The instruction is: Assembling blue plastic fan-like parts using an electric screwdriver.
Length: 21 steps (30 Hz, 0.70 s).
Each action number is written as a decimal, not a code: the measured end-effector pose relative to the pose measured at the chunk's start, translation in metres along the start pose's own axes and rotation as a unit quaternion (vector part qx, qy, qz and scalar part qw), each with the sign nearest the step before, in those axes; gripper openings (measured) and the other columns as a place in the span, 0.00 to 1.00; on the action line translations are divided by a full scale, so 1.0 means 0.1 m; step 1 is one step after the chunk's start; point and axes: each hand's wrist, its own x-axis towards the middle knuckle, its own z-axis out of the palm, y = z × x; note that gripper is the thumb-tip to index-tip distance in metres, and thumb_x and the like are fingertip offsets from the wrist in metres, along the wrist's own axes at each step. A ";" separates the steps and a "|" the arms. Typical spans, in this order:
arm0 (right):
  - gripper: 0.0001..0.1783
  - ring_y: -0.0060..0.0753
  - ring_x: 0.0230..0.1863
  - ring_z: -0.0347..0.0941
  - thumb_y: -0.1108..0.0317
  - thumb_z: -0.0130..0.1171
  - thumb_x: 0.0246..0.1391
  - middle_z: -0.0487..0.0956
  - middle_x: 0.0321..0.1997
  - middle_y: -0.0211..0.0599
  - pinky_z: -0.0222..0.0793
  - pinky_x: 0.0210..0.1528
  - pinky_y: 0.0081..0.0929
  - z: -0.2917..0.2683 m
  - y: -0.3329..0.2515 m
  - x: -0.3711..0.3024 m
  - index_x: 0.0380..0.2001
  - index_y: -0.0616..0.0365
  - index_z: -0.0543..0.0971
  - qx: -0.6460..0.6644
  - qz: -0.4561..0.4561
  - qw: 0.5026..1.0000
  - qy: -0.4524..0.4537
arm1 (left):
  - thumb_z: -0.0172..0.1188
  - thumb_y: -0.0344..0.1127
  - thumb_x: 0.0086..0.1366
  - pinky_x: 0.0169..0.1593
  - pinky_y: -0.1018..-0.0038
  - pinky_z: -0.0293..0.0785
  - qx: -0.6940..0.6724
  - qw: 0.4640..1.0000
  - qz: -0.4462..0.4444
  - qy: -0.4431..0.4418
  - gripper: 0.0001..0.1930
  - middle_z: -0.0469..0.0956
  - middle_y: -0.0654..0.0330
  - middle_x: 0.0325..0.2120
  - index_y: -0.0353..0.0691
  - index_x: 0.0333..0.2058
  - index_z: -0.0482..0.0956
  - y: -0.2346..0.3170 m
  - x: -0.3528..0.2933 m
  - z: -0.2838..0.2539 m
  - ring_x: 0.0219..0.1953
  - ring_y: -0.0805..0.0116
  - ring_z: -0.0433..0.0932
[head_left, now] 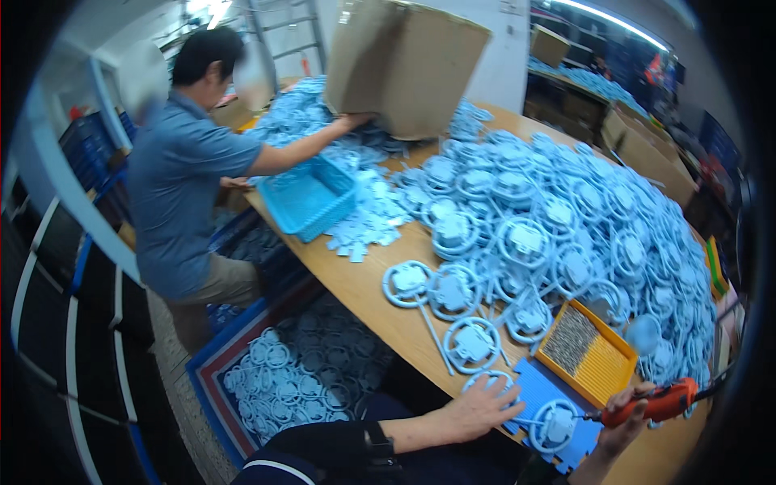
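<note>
My right hand (pixel 624 422) is closed round an orange-red electric screwdriver (pixel 651 404). The tool lies nearly level, its bit pointing left at a light blue plastic ring part (pixel 553 427) on a blue foam mat (pixel 586 436). Whether the bit touches the part, I cannot tell. My left hand (pixel 477 410) is spread flat, palm down, over the table edge. Its fingertips lie on or just above another ring part (pixel 488 378), largely covered by the hand. Beyond the mat sits a yellow tray (pixel 618 361) holding many small grey screws (pixel 569 338).
A large heap of light blue ring parts (pixel 558 210) covers the table's right side. Left of it are flat blue pieces (pixel 360 238) and a blue basket (pixel 307 198). A co-worker (pixel 182 178) tilts a cardboard box (pixel 428 69). Below the table edge, a bin (pixel 222 384) holds more parts.
</note>
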 end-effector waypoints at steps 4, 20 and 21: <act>0.24 0.16 0.21 0.62 0.49 0.59 0.57 0.66 0.23 0.27 0.59 0.22 0.14 -0.03 0.06 0.00 0.42 0.56 0.65 0.007 0.008 1.000 -0.006 | 0.56 0.34 0.57 0.47 0.55 0.63 0.014 0.999 0.009 -0.029 0.19 0.68 0.48 0.51 0.43 0.49 0.72 0.08 0.04 -0.10 0.52 0.49 0.66; 0.24 0.31 0.25 0.68 0.51 0.66 0.51 0.72 0.26 0.36 0.64 0.24 0.24 0.11 -0.15 -0.05 0.42 0.55 0.71 0.020 0.058 0.997 -0.037 | 0.59 0.32 0.55 0.55 0.44 0.61 -0.120 0.991 0.010 0.050 0.12 0.68 0.48 0.50 0.45 0.40 0.75 0.16 -0.15 -0.30 0.58 0.40 0.63; 0.24 0.31 0.25 0.68 0.51 0.66 0.50 0.72 0.26 0.36 0.65 0.24 0.24 0.13 -0.15 -0.05 0.42 0.55 0.71 0.019 0.055 0.997 -0.042 | 0.58 0.27 0.53 0.57 0.46 0.61 -0.171 0.980 -0.015 0.100 0.15 0.67 0.48 0.51 0.45 0.42 0.75 0.17 -0.16 -0.40 0.58 0.41 0.63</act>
